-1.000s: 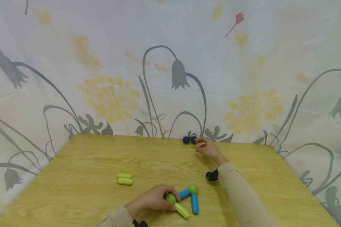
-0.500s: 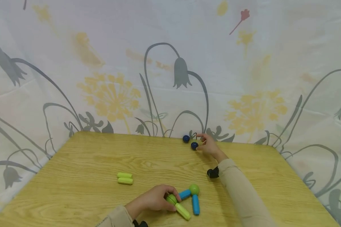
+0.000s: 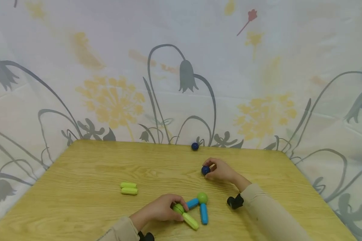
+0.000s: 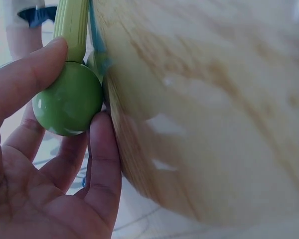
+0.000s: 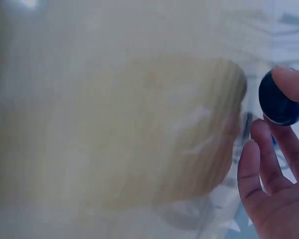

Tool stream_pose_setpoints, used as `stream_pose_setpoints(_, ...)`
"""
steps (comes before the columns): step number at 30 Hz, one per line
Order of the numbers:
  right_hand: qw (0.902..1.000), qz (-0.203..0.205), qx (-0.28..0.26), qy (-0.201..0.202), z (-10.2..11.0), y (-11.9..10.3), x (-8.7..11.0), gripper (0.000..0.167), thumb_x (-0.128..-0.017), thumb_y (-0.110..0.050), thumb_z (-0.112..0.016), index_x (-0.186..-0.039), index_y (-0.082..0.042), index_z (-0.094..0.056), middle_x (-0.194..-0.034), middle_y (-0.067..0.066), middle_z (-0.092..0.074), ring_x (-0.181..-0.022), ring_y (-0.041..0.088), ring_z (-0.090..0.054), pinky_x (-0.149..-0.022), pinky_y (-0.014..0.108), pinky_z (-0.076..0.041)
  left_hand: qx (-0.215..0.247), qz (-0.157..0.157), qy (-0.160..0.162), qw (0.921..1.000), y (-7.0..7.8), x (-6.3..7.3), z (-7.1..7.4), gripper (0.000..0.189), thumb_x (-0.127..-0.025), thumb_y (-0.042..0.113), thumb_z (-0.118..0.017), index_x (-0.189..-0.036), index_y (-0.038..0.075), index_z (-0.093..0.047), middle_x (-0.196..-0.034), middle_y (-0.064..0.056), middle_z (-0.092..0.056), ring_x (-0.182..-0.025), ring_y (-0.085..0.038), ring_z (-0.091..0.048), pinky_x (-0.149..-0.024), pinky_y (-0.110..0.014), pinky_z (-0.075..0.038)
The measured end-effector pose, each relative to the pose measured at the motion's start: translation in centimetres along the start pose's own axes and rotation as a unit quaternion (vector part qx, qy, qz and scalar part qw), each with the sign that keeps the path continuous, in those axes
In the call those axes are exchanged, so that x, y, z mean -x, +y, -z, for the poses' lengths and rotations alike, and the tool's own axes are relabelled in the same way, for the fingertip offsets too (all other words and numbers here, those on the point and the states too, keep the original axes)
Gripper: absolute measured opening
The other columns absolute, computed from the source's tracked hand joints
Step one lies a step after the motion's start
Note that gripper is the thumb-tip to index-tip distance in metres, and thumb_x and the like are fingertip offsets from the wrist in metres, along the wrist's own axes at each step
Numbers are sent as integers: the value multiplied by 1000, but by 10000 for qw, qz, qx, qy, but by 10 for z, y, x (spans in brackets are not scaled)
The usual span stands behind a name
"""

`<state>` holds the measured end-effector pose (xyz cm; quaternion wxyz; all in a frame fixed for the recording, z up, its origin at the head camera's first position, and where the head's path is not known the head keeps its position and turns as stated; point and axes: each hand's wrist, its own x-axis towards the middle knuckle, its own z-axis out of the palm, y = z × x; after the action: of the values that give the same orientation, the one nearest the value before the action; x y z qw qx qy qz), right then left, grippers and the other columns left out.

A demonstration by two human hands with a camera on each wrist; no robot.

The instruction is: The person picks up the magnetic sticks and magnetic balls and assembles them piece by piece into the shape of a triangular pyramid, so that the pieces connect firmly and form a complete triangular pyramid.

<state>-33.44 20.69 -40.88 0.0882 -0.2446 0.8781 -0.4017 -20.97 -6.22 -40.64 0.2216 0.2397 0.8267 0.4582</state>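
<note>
My left hand (image 3: 163, 208) grips a green ball (image 4: 70, 102) with thumb and fingertips, low at the table. A yellow-green rod (image 3: 190, 221) joins that ball and points toward the front right. From the same ball a blue rod (image 3: 192, 203) leads to a second green ball (image 3: 202, 197), from which another blue rod (image 3: 203, 214) runs toward the front. Farther back, my right hand (image 3: 221, 171) pinches a dark blue ball (image 3: 205, 170) between thumb and fingers. In the right wrist view the thumb lies over the blue ball (image 5: 281, 102).
Two yellow-green rods (image 3: 128, 188) lie side by side on the wooden table (image 3: 87, 207), left of my left hand. Another dark blue ball (image 3: 194, 146) sits at the table's back edge, against the flower-printed cloth (image 3: 166, 100).
My right hand has taken hold of one blue ball at the back edge and brought it toward the front. My left hand keeps its grip on the green ball.
</note>
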Motion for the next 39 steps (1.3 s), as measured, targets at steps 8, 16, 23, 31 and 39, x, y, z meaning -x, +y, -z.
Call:
stream_pose_setpoints(8,9992,200,-336,8,-12,-12,30,34,-80,-6,-73,-110,-1,-58,-106,12,-56,-79,20,-56,-61,29,-50,72,-38,16,10000,0,3,0,17,-80,9,-73,-95,18,-70,-97,6,-58,-77,-15,-47,-66,-29,-38)
stream_pose_setpoints(16,9971,401,-649,-55,-20,-26,56,37,-80,-8,-74,-112,0,-58,-107,12,-57,-79,19,-56,-67,27,-51,-174,-205,-17,9996,0,3,-2,17,-82,9,-71,-97,17,-72,-99,8,-59,-86,-11,-50,-76,-31,-41)
stream_pose_setpoints(23,9938,340,-996,-356,-28,-39,78,46,-81,-10,-73,-121,5,-56,-113,15,-57,-79,17,-57,-68,27,-51,-587,-425,-39,9974,-2,4,-5,18,-85,11,-68,-100,20,-72,-102,6,-56,-92,-13,-51,-80,-31,-41)
stream_pose_setpoints(31,9862,475,-1206,-1029,-38,-46,98,37,-80,-12,-74,-114,-5,-62,-89,6,-60,-73,13,-56,-62,25,-49,-579,-472,-117,9971,1,3,-3,17,-83,13,-70,-99,19,-71,-101,5,-54,-87,-11,-48,-75,-28,-40)
stream_pose_setpoints(39,9586,1709,-1035,-2030,-46,-45,105,35,-82,-11,-72,-113,-8,-58,-112,8,-57,-82,6,-55,-66,26,-52,-649,-636,-84,9958,2,-2,-2,19,-77,11,-77,-94,17,-72,-94,10,-58,-80,-6,-47,-72,-24,-39)
